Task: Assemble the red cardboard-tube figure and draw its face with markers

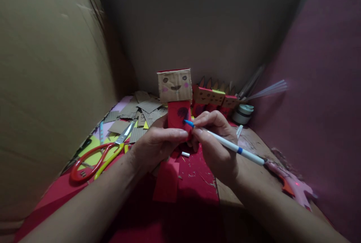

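My left hand point(162, 137) is closed around the lower body of a cardboard figure point(175, 88), holding it upright. The figure has a box head with a drawn smiling face and pink cheeks, above a red body. A dark rounded mark point(183, 113) is on the body's front. Pinched in my right hand point(216, 137) is a white felt-tip pen point(225, 142) with a blue tip and a blue band. The tip is at the lower edge of the dark mark. My right fingers partly hide the figure's right side.
Red-handled scissors point(96, 160) lie left among cardboard scraps point(150, 105). Similar figures point(217, 98) stand behind, beside a pale green jar point(243, 114) and clear sticks point(267, 89). A pink glue gun point(296, 184) lies right. Red paper point(167, 183) is in front. Tall panels surround the table.
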The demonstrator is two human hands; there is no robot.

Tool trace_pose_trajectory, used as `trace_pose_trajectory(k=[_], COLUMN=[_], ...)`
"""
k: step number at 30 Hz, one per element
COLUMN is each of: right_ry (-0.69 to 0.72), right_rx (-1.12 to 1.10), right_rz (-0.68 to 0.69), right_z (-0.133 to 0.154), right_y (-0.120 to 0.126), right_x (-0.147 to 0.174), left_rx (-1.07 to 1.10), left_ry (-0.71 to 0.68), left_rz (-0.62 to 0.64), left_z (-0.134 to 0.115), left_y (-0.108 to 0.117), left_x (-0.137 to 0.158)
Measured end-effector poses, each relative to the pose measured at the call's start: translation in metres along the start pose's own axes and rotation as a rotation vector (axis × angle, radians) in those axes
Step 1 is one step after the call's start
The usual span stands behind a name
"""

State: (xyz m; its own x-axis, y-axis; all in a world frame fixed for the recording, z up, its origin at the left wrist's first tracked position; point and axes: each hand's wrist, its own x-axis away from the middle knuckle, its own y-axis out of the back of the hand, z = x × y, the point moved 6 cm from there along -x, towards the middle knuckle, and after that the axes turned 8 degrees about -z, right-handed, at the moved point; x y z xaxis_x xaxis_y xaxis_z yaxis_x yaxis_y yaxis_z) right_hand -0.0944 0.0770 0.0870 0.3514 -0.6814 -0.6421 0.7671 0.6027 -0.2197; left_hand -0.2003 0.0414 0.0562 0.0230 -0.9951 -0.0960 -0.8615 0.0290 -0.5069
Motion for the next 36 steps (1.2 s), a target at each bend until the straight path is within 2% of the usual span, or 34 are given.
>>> trace_pose_trajectory(k=[7, 14, 16, 27, 31, 36], right_ry=[0.02, 0.006, -0.005, 0.059, 0.065, 0.034], right_rx=[0.006, 0.005, -0.011, -0.004, 0.002, 0.019], right_rz=[-0.027, 0.019, 0.03, -0.032, -0.001, 0.034], right_z=[-0.0003, 0.0003, 0.0002, 0.003, 0.004, 0.0021], right_y=[-0.0013, -0.0018, -0.0023, -0.0027, -0.0033, -0.004], right_x=[-0.0008, 0.0011, 0.0011, -0.0018, -0.0007, 0.0008], left_rx=[-0.068, 0.004, 0.001, -0.052, -0.053, -0.042], left_ry=[0.0, 0.019, -0.017, -0.059, -0.024, -0.054], left_rz=[0.056, -0.004, -0.004, 0.09, 0.062, 0.041], left_z=[-0.0015, 0.0022, 0.0012, -0.0038, -0.0005, 0.0002], left_y=[-0.0032, 0.0018, 0.0021, -0.0054, -0.0002, 0.0012], left_x=[-0.0011, -0.0004, -0.0008, -0.0002, -0.0011, -0.0012])
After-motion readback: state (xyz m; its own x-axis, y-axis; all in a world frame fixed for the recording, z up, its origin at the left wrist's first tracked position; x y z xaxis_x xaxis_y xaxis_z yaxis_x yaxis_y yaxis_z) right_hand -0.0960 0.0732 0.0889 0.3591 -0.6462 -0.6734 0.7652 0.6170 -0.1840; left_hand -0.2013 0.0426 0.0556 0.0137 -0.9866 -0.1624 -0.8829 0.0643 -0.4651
